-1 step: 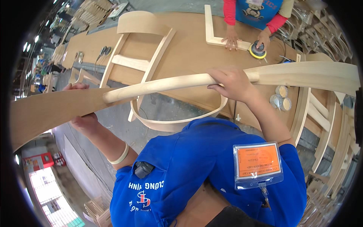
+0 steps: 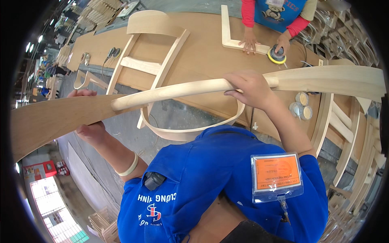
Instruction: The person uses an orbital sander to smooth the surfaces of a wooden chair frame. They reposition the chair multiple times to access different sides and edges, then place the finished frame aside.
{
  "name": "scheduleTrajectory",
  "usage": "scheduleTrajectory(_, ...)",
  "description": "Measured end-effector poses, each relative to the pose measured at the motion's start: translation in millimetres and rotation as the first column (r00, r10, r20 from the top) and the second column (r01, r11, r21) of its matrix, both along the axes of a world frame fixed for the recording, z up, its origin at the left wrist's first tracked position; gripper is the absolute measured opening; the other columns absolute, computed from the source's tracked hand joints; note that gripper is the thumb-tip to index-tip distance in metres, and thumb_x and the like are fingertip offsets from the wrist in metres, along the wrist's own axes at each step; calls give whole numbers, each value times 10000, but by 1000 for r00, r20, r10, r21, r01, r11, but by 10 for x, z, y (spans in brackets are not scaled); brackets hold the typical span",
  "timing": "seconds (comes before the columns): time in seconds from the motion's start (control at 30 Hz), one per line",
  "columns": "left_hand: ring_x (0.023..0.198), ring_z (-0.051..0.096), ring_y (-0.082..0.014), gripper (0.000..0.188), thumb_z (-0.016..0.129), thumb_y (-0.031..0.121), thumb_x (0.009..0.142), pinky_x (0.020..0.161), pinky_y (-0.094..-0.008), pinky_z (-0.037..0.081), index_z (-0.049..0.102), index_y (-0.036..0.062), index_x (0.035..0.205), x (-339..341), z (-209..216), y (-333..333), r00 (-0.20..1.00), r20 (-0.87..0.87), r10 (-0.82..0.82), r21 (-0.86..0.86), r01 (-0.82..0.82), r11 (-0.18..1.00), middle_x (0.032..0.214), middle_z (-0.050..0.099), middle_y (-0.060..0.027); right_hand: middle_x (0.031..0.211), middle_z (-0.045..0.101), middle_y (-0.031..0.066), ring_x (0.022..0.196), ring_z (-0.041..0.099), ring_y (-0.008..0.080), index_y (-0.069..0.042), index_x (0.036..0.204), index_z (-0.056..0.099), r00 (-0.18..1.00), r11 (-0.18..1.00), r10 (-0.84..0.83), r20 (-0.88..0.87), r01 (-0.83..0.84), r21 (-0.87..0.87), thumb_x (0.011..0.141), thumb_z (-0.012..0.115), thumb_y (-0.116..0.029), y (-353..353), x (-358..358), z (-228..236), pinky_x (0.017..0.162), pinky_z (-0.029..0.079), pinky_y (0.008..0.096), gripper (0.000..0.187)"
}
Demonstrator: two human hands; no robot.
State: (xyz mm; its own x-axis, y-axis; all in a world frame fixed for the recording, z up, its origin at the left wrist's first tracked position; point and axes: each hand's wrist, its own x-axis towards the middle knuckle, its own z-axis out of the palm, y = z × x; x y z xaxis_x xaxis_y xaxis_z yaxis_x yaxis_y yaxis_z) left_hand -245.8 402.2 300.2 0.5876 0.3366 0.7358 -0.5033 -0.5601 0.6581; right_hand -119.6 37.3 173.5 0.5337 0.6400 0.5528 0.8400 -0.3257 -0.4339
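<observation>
I hold a pale wooden chair-back frame across my front, with a rounded crossrail [image 2: 174, 92] joining two broad side pieces. Its curved band [image 2: 182, 134] hangs low, close to my blue shirt. My left hand [image 2: 91, 127] grips the left side piece [image 2: 52, 119], with fingers showing above it and the thumb side below. Near the right end of the crossrail, my right hand [image 2: 249, 87] is wrapped over the wood, beside the right side piece [image 2: 328, 79].
A similar chair frame [image 2: 162, 73] lies on the brown-topped table [image 2: 202, 44]. Across from me a co-worker's hands rest on an L-shaped wooden piece [image 2: 225, 28] and a sander [image 2: 277, 54]. Small round containers [image 2: 302, 98] stand at right, near more chair frames [image 2: 340, 125]. Another sander [image 2: 116, 52] lies far left.
</observation>
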Motion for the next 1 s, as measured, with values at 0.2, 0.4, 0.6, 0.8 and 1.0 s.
scheduleTrajectory(0.2, 872, 581, -263, 989, 542, 826, 666, 796, -387, 491, 481, -32, 1153, -287, -174, 8, 997, 45, 55, -28, -53, 998, 954, 577, -180, 1097, 554, 138, 908, 590, 256, -67, 1140, 477, 753, 708, -581, 309, 281, 648, 821, 698, -283, -954, -375, 541, 781, 501, 333, 444)
scheduleTrajectory(0.4, 872, 587, -259, 994, 526, 848, 650, 792, -377, 495, 497, -32, 1110, -423, -326, 32, 985, 67, 162, -46, -159, 986, 950, 579, -169, 1268, 421, 245, 946, 588, 313, 41, 1313, 237, 882, 364, -468, -44, 238, 900, 885, 591, -278, -1007, 88, 337, 816, 511, 371, 640)
scheduleTrajectory(0.6, 887, 591, -265, 981, 529, 838, 660, 796, -387, 494, 502, -36, 1106, -424, -474, 136, 980, 124, 157, -151, -138, 979, 944, 591, -165, 902, 605, 255, 922, 607, 329, 124, 1196, 397, 960, 476, 46, -276, 222, 851, 866, 492, -175, -885, 221, 656, 793, 513, 400, 455)
scheduleTrajectory(0.8, 862, 614, -289, 884, 539, 745, 751, 793, -407, 501, 517, -64, 1109, 126, -1009, 287, 987, 146, 59, -248, -21, 969, 927, 622, -190, 873, 628, 223, 810, 635, 283, 133, 1107, 486, 973, 523, -128, -194, 232, 820, 884, 509, -123, -912, 425, 862, 764, 524, 372, 340)
scheduleTrajectory(1.0, 945, 610, -282, 902, 535, 742, 752, 861, -400, 488, 477, -42, 1193, 1009, -1125, 541, 994, -74, -80, -249, 59, 967, 1024, 621, -179, 923, 652, 193, 824, 648, 221, 122, 1040, 549, 898, 518, -276, -344, 440, 734, 896, 573, -92, -906, 641, 851, 766, 530, 334, 259)
